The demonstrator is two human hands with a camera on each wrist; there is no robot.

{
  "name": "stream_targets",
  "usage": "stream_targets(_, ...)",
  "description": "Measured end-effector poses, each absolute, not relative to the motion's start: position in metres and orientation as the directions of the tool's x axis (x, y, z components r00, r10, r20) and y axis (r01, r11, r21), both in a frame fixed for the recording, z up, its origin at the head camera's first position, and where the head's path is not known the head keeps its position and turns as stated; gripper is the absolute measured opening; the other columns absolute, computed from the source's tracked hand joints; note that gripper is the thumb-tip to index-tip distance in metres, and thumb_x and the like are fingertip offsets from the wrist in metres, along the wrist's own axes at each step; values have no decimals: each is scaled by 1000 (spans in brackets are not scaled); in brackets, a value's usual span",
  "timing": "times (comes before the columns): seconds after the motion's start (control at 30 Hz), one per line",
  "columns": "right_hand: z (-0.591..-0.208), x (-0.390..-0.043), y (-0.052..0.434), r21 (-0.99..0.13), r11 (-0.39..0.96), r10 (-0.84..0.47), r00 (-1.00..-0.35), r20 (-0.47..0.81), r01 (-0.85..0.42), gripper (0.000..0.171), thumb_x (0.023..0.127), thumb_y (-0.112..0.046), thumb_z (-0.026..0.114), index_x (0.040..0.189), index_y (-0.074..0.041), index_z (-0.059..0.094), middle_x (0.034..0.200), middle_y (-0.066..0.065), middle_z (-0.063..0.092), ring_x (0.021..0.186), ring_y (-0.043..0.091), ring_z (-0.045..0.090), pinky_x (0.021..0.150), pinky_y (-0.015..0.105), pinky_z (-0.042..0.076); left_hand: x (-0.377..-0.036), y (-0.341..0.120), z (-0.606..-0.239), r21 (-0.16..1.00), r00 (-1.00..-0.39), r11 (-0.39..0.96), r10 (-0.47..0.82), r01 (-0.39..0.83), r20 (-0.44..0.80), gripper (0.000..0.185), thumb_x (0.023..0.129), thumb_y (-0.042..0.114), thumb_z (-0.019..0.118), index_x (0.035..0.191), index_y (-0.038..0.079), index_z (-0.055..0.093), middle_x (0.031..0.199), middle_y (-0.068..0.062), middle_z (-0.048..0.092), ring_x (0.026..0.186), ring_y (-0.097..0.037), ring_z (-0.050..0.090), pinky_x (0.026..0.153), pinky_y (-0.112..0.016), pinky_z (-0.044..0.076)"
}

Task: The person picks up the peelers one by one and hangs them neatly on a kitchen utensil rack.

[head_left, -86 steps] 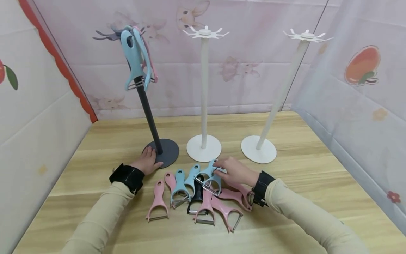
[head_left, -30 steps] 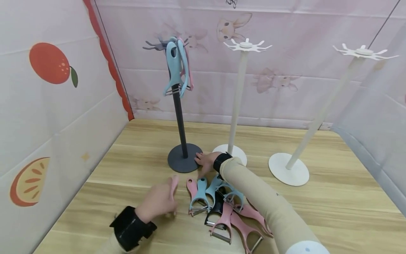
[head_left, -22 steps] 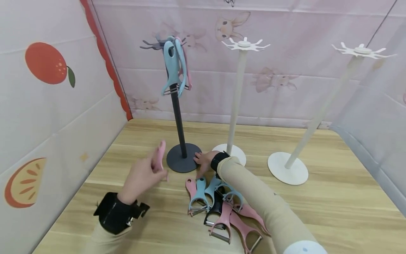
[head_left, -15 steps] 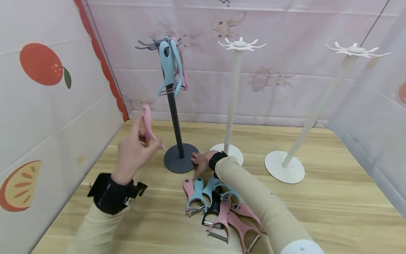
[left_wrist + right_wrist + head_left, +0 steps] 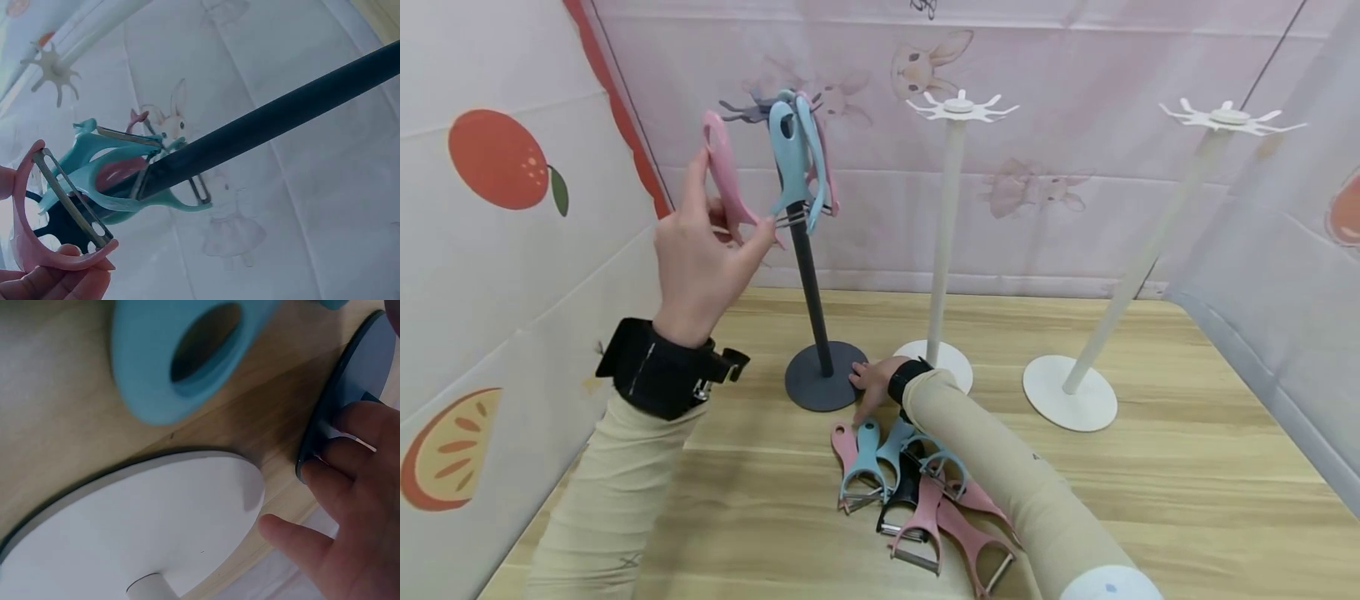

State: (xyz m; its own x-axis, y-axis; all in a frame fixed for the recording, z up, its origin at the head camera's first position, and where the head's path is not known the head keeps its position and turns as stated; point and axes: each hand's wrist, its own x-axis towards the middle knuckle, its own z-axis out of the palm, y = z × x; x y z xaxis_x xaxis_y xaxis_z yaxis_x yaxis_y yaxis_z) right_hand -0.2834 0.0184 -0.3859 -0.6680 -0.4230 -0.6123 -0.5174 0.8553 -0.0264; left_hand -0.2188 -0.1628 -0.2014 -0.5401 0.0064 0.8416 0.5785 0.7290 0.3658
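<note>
Two white stands (image 5: 947,242) (image 5: 1157,242) — fruit-printed walls (image 5: 497,158)

Pink peeler (image 5: 724,179): smooth plastic w/ metal blade; dark stand (image 5: 811,317) matt; table (image 5: 1187,467) wood-grain.

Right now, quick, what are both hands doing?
Left hand: holding a pink peeler up by the dark stand.
Right hand: open, fingers pressing on the dark stand's base, holding nothing.

The left hand (image 5: 696,258) holds a pink plastic peeler (image 5: 724,185) up high, just beside the blue peelers (image 5: 793,162) hanging on the dark grey stand (image 5: 808,283). The right hand (image 5: 871,385) touches the stand's round base.
</note>
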Motion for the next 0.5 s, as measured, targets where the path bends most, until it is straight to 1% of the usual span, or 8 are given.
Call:
stream_targets(0.07, -386, -283, 19, -26, 860, -418, -675, -608, -509, 83, 82, -60, 52, 147, -24, 16, 152, -5, 6, 138, 13, 8, 108, 33, 16, -221, -159, -196, 353, -529, 734, 10, 580, 849, 67, 82, 26, 64, 136, 0, 36, 82, -19, 62, 67, -27, 58, 67, -34, 48)
stream_targets(0.17, -384, -282, 18, -13, 859, -414, -679, -606, -512, 83, 82, -60, 52, 147, -24, 15, 152, -5, 6, 138, 14, 9, 108, 33, 18, -225, -155, -190, 332, -512, 741, 18, 583, 859, 67, 82, 28, 65, 136, 0, 37, 82, -20, 62, 65, -28, 56, 63, -31, 44)
stream_targets(0.27, -383, -281, 17, -11, 863, -405, -679, -612, -505, 84, 82, -60, 52, 147, -24, 15, 152, -5, 5, 138, 14, 8, 108, 32, 18, -230, -152, -187, 318, -507, 753, 24, 576, 862, 68, 82, 29, 66, 136, 0, 37, 80, -20, 61, 63, -28, 54, 60, -30, 40)
stream_targets(0.4, -381, -281, 16, -22, 874, -393, -680, -618, -486, 84, 81, -60, 54, 147, -25, 16, 152, -6, 5, 138, 14, 7, 108, 32, 17, -233, -149, -188, 305, -542, 780, 52, 546, 839, 69, 82, 29, 66, 138, 3, 35, 85, -20, 62, 65, -28, 53, 60, -33, 41)
stream_targets(0.5, -381, -281, 16, -34, 874, -399, -675, -621, -485, 83, 81, -59, 54, 147, -24, 16, 152, -6, 5, 138, 14, 7, 108, 32, 17, -232, -148, -193, 291, -575, 797, 85, 530, 814, 68, 82, 30, 65, 137, 5, 36, 96, -20, 61, 76, -29, 56, 64, -39, 45)
